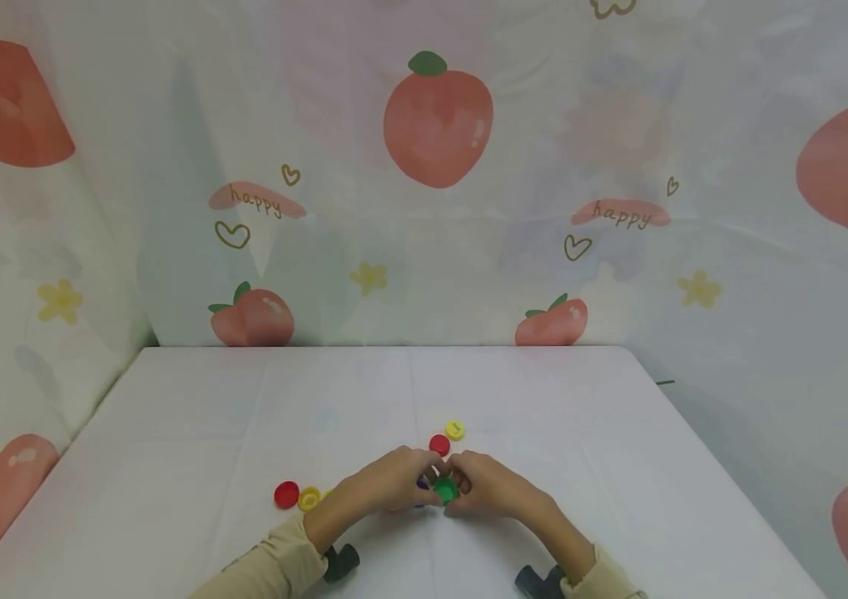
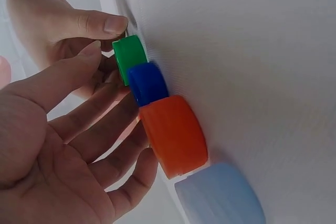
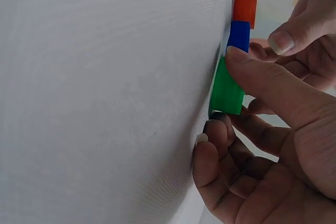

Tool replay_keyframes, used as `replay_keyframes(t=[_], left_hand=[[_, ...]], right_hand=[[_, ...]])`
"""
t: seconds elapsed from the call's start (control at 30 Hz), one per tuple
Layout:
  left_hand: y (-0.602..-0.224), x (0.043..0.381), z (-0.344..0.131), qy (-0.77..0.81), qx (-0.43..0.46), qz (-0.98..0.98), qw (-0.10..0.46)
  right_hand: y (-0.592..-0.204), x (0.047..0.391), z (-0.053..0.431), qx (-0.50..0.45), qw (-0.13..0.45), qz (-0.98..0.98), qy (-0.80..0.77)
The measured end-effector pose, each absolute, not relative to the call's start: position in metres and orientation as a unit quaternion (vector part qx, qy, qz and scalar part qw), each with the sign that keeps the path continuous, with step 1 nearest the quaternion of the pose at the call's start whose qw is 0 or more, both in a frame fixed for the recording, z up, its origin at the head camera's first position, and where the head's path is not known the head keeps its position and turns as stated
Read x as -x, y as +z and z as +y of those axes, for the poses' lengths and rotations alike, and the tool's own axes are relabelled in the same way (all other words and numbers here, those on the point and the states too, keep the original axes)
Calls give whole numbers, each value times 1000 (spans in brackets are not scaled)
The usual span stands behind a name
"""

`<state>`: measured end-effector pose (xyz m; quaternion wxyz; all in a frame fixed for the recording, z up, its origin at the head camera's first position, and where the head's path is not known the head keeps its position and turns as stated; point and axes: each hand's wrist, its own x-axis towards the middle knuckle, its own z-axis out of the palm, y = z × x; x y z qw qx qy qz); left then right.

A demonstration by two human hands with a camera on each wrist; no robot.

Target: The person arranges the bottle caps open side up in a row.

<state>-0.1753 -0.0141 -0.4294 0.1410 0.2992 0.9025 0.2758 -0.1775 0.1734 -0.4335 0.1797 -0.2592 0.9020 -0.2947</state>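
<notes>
My right hand (image 1: 491, 487) pinches a green plastic cap (image 3: 227, 90) at the right end of a row of caps on the table. Its thumb lies on the cap's near side, and the other fingers curl beyond it. Directly beside the green one stands a blue cap (image 2: 148, 83), followed by a larger orange cap (image 2: 176, 137) and a pale blue cap (image 2: 220, 198). My left hand (image 1: 404, 481) has its fingers loosely bent along the far side of the blue and orange caps. Its thumb is raised off them. From the head view, this hand hides much of the row.
On the white table (image 1: 169, 424), a red cap (image 1: 286, 495) and a yellow cap (image 1: 309, 499) lie left of my left forearm. Beyond the hands are another red cap (image 1: 439, 445) and a yellow one (image 1: 455, 430). A patterned cloth (image 1: 424, 274) hangs behind the table.
</notes>
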Motion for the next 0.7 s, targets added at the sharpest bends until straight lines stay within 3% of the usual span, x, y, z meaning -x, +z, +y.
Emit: replay_keyframes(t=[0.3,0.7], left_hand=[[-421,179,-17,287,-280,908,125],[-406,193,-14,292,-213,929,81]], right_hand=[[-426,179,184,294,175,898,-277],[-419,190,189,238,125,925,-267]])
